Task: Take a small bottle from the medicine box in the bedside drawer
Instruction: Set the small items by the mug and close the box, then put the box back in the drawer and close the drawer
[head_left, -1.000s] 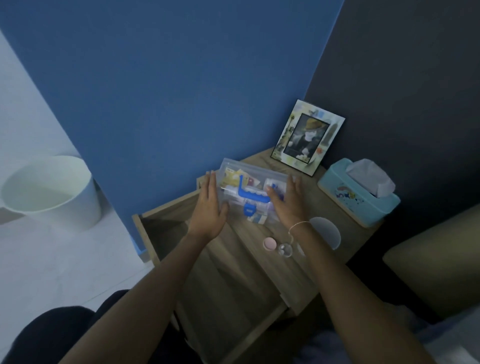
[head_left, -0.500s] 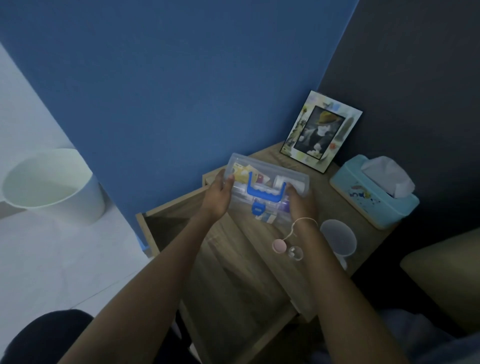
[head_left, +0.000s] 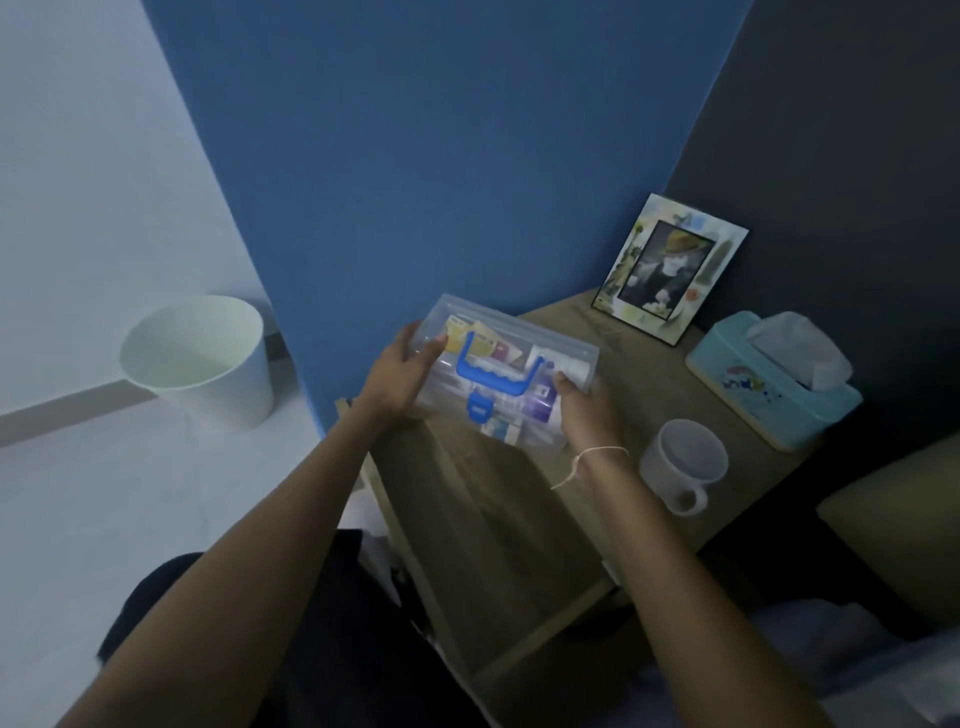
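The medicine box is a clear plastic case with a blue handle and blue latch, its lid closed. It is held in the air above the open bedside drawer, tilted toward me. My left hand grips its left end and my right hand grips its right end. Coloured packets and a purple-labelled item show through the plastic. No small bottle can be made out on its own.
On the wooden bedside table stand a photo frame, a light blue tissue box and a translucent mug. A white waste bin sits on the floor to the left. A blue wall lies behind.
Both hands closed on the ends of the medicine box and lifted it up out of the drawer, toward me. The small round items seen on the drawer before are hidden now.
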